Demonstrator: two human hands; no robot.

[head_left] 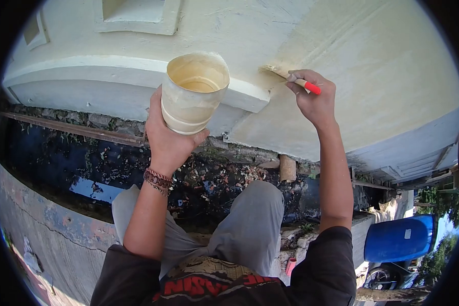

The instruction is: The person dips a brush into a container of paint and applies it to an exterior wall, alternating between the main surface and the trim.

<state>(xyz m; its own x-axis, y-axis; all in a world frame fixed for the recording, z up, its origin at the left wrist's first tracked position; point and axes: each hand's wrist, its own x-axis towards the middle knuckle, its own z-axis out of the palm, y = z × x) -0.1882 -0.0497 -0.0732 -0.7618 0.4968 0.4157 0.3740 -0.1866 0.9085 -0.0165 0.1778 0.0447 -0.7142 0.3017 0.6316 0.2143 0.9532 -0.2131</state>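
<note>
My left hand point(169, 133) is wrapped round a cream-coloured plastic container point(188, 107), a cut-off bottle by its look, with its open top facing me. Pale yellowish paint coats its inside. In my right hand point(315, 99) is a paintbrush point(311, 87) with a red-tipped handle. Its bristles touch the wall point(372, 81) just above the right end of a raised ledge point(137, 64). Cream paint covers the wall to the right, while the surface further left looks whiter.
Below the wall runs a ditch point(46, 153) of dark water with floating leaves and litter. A pipe stub point(287, 168) juts out at its edge. Concrete paving point(61, 229) lies to the left. A blue barrel point(400, 238) and a motorcycle point(380, 278) stand at right.
</note>
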